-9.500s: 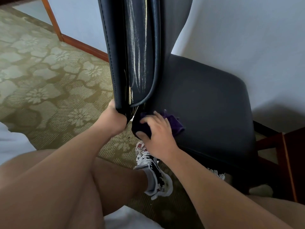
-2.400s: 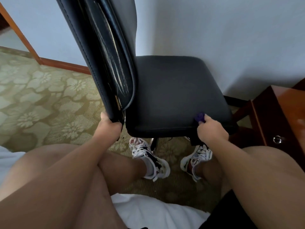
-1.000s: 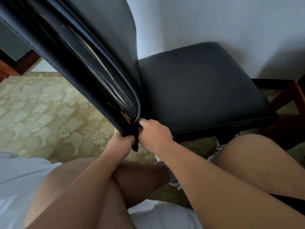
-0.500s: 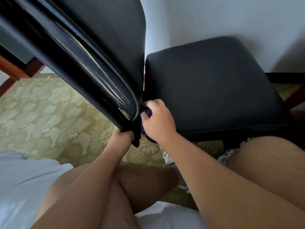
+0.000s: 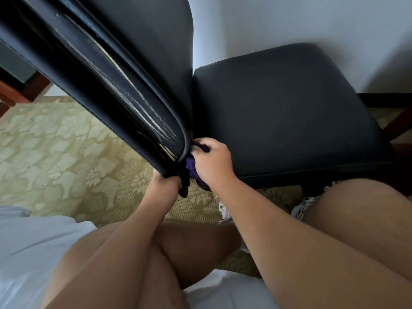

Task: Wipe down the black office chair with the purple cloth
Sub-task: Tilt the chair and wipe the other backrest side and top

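The black office chair [image 5: 278, 112] has a smooth, shiny seat, square with round corners, and thin stitching runs along its front edge. The backrest [image 5: 138, 52] rises tall at the left of the seat. Its back side has pale scratch marks and a few worn, peeling spots near the bottom.

The purple cloth [image 5: 191, 166] is soft and bunched up. It is squeezed into the gap at the seat's near left corner, right where the backrest starts. The right hand [image 5: 213, 162] is curled around the cloth and pushes it against the chair. The left hand [image 5: 166, 186] is just left of that corner and grips the bottom edge of the backrest tight.

Left of the seat lies a yellow-green carpet [image 5: 55, 148] with a leafy flower pattern. Behind the seat is a plain white wall [image 5: 289, 23]. Below the seat's front edge, a bit of a patterned shoe [image 5: 303, 207] peeks out.

Half a second ago, only a tiny bit of purple showed by the fingers. Now more of the cloth hangs out below the right hand. Both hands stay in the same spots.
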The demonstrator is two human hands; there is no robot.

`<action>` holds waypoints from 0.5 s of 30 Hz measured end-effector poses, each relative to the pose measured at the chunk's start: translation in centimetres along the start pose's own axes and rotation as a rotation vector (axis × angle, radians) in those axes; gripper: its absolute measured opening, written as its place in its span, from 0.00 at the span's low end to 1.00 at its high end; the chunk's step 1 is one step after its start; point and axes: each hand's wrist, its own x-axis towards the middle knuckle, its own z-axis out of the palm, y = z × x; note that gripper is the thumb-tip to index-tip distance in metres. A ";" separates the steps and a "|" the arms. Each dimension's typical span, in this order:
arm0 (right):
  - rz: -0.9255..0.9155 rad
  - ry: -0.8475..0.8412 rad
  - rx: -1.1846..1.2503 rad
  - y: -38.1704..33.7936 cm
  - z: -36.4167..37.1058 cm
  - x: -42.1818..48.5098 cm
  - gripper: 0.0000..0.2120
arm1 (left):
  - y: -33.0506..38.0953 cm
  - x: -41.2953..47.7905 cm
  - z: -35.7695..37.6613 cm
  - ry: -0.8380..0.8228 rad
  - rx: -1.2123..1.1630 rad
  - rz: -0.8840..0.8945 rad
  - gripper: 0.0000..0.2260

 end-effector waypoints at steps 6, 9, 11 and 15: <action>-0.224 -0.197 -0.280 1.0 -0.1 -1.4 0.06 | 0.1 0.1 -0.2 0.011 -0.002 -0.024 0.22; -0.249 -0.244 -0.368 0.3 -1.0 -0.9 0.06 | 0.4 0.1 -0.2 0.030 -0.017 -0.040 0.24; -0.180 -0.128 -0.198 -0.8 -1.5 -1.1 0.07 | 0.6 0.0 -0.2 0.038 -0.031 -0.034 0.22; -0.004 0.110 0.263 -2.8 -1.6 -2.0 0.04 | 0.4 0.1 -0.2 0.068 -0.044 -0.025 0.19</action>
